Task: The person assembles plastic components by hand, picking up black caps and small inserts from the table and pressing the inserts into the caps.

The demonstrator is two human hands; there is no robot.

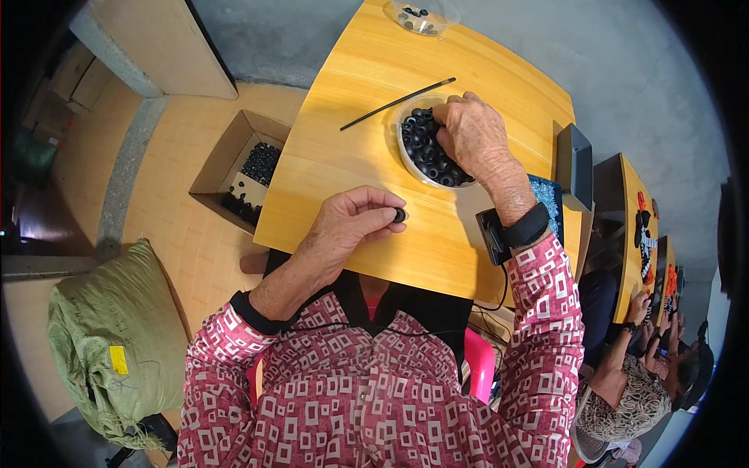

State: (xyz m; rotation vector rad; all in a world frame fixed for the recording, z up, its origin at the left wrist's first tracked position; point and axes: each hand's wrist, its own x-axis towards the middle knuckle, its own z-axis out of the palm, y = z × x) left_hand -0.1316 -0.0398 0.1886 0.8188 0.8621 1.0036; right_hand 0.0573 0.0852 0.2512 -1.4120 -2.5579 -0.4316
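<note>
My left hand is just above the near part of the wooden table. Its thumb and fingers pinch a small round black rubber-like piece. Over the right side of a clear plastic bowl, my right hand reaches in with curled fingers. Black round pieces, several with holes in their middles, fill the bowl. The right fingertips are hidden behind the hand, so what they grip, if anything, does not show. Beyond the bowl's left side lies a thin black stick.
Another clear tub with a few pieces stands at the far edge. A grey bin and a blue patterned packet are at right. Left of the table are a cardboard box and a green sack. Other people sit at right.
</note>
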